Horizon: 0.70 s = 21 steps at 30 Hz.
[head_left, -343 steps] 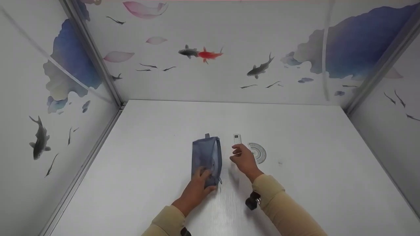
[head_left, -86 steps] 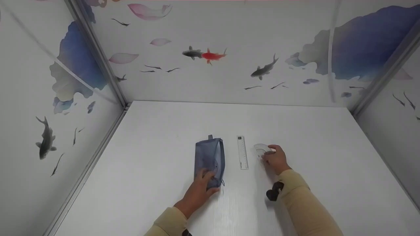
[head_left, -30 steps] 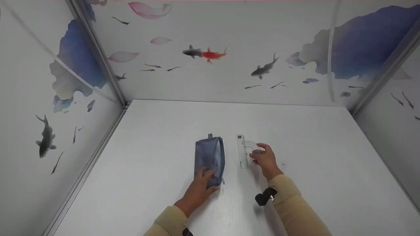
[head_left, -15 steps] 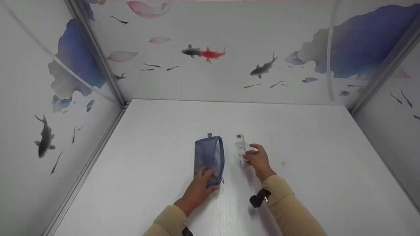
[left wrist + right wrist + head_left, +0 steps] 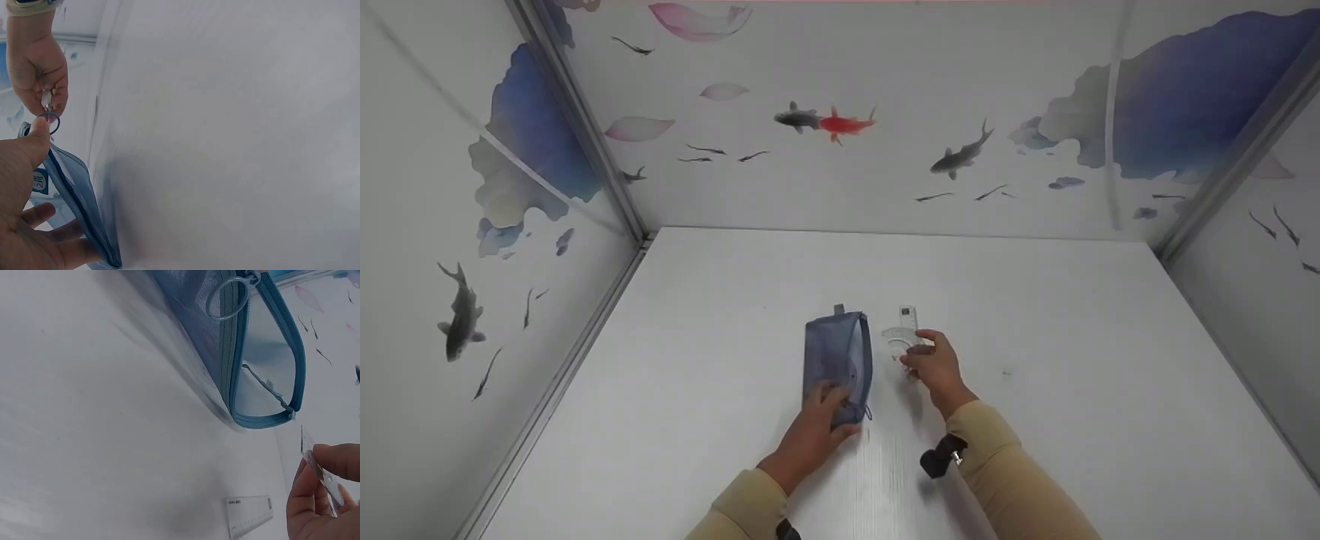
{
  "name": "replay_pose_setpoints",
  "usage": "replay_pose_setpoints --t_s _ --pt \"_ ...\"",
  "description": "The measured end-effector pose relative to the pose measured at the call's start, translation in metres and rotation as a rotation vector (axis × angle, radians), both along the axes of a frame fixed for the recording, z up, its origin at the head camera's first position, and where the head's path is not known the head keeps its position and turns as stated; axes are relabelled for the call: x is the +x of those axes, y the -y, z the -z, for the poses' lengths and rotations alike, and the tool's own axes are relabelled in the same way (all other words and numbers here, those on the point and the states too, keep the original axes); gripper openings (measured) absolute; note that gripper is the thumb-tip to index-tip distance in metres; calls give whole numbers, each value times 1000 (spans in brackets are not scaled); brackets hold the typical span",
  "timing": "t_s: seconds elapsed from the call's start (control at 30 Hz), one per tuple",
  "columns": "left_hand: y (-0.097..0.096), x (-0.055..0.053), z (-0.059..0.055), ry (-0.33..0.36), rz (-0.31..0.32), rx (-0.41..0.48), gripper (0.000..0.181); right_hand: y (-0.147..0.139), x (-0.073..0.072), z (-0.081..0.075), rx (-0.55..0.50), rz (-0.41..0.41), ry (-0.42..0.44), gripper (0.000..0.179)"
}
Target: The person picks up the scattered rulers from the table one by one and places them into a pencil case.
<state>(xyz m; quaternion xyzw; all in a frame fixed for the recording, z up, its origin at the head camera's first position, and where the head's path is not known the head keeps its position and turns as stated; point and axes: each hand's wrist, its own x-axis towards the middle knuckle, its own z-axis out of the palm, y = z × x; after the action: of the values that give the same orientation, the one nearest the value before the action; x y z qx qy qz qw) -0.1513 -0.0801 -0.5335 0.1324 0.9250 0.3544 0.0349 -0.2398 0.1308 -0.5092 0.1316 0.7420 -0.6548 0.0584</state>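
A blue mesh zip pouch (image 5: 826,352) lies on the table, its zipped mouth gaping toward the right. My left hand (image 5: 812,427) grips its near end, with the thumb by the zip's ring pull (image 5: 55,121) and the fingers spread along the pouch. Between the thumb and fingers of my right hand (image 5: 939,369) is a clear protractor (image 5: 322,473), lifted off the table, tilted, just right of the pouch's open side. A clear ruler (image 5: 908,315) lies flat beneath it, partly hidden by the protractor and my hand; the right wrist view shows the ruler's end.
White panels with painted fish enclose the white table (image 5: 720,300) at the back and both sides. A small mark (image 5: 1006,373) shows on the tabletop right of my right hand.
My right hand took hold of the protractor, which lay right of the ruler, and has carried it left over the ruler toward the pouch. My left hand stays on the pouch.
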Motion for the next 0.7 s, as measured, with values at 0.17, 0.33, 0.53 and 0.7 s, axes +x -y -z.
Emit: replay_pose_setpoints --t_s 0.17,0.33,0.53,0.7 --pt "1 -1 0 -17 8 17 54 7 0 -2 -8 -7 -23 55" --pt "0 -1 1 -21 9 18 53 12 0 -2 -7 -18 -20 54" --pt "1 -1 2 -37 21 16 53 18 1 -2 -3 -28 -25 55" --pt "1 -1 4 -48 24 16 54 25 2 -3 3 -36 -41 53"
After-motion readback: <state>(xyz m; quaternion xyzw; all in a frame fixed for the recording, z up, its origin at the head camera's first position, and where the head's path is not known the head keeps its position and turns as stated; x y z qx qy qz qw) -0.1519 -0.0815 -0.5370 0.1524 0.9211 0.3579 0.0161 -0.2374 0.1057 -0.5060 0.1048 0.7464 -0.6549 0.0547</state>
